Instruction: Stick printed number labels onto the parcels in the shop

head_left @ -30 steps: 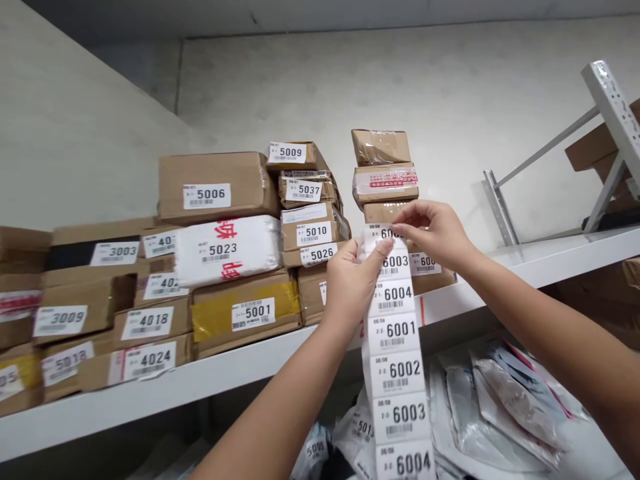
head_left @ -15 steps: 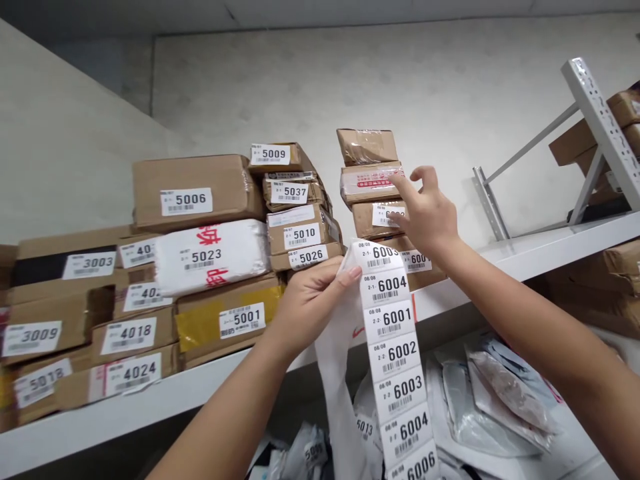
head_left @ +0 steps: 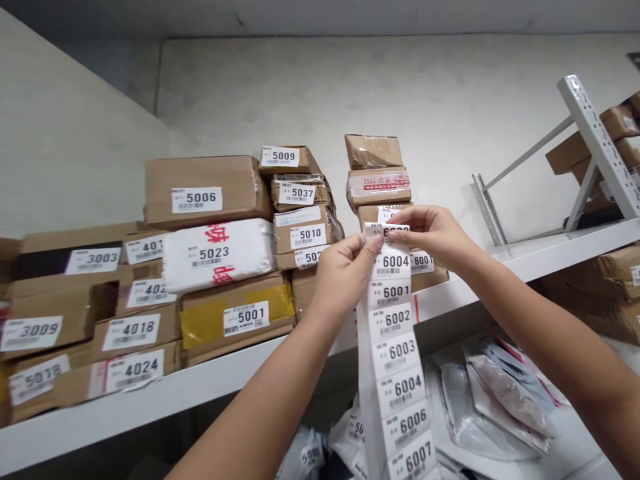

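Observation:
A long strip of white number labels [head_left: 400, 353] hangs down in front of the shelf, printed 6004, 6001, 6002 and on. My left hand [head_left: 345, 273] pinches the strip near its top, thumb on the front. My right hand [head_left: 431, 230] is closed at the top label, thumb and fingers pinching its right edge and partly covering its number. Right behind the hands stands a stack of small cartons: a plain one [head_left: 373, 152] on top, one with red print [head_left: 379, 185] below it, then labelled ones that my hands partly hide.
On the white shelf [head_left: 220, 373] to the left are several labelled cartons, such as 5006 [head_left: 205, 190], and a white wrapped parcel [head_left: 220, 253]. Plastic-bagged parcels [head_left: 500, 400] lie on the lower level. A metal shelf post [head_left: 597, 143] rises at the right.
My right hand has come down from beside the carton stack to the top label of the strip. My left hand and the strip have moved slightly right and up.

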A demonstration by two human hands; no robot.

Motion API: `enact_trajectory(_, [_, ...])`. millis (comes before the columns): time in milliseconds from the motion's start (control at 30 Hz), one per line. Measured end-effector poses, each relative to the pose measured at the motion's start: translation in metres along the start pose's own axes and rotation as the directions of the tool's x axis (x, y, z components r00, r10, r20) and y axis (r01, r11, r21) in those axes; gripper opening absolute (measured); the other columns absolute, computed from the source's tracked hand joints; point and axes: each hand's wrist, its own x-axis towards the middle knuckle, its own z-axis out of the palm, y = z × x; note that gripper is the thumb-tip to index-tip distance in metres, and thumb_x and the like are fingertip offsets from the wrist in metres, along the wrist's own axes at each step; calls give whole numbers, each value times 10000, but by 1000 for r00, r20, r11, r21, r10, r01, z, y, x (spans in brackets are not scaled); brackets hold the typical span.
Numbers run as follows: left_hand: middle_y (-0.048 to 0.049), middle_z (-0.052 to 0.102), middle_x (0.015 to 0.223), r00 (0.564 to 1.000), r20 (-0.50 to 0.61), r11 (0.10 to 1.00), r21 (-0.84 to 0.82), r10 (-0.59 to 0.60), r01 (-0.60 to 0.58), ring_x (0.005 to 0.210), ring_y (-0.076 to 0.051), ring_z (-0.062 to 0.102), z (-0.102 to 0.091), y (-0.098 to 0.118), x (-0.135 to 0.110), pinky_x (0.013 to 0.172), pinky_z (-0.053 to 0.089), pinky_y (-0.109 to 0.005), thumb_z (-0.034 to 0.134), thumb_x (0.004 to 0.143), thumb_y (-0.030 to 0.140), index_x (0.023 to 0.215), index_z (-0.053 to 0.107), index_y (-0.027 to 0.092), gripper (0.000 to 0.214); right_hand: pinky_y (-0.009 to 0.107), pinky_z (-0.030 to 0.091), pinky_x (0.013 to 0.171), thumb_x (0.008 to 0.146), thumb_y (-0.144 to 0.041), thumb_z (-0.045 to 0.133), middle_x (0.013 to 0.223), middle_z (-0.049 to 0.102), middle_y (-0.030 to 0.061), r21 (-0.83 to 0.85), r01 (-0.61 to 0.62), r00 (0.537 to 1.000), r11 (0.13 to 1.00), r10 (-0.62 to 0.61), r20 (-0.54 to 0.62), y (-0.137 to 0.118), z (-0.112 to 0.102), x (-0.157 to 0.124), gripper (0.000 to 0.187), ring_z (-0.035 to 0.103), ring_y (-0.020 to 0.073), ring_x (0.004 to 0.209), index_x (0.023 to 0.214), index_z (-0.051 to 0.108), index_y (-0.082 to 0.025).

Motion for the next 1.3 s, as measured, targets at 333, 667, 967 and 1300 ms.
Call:
enact_trajectory(333, [23,585,540,978,-198,997,-30,59,-66,471,-98,467,9,0,47,458,359,-230,758,734,500,612,591,194,369,312,550,811,768,-195,744,890,720,38,-273,234,962,933,-262,-73,-11,1,61,43,663,150,858,781,704,-186])
enact_trajectory(667, [-14,647,573,998,-28,993,98,-63,66,501,-132,541,-7,-9,32,470,389,-239,758,730,446,588,603,191,331,375,541,849,856,-141,647,949,700,50,-796,222,876,564,-474,-91,-2,-16,110,135,645,200,906,927,729,-221])
enact_trajectory(967, [-5,672,667,984,-48,985,38,170,-168,611,-142,590,-26,-20,21,589,479,-253,685,727,673,688,639,194,482,306,484,758,792,-265,774,997,613,60,-696,327,903,639,-429,30,-25,-6,69,234,596,191,943,977,665,-172])
enact_trajectory(1300, [9,653,643,981,-175,981,-158,81,-109,562,-124,560,5,-20,41,535,456,-247,800,645,505,741,670,184,359,274,470,649,782,-223,736,735,617,-17,-319,234,967,919,-255,-26,-2,1,48,142,561,109,669,847,628,-157])
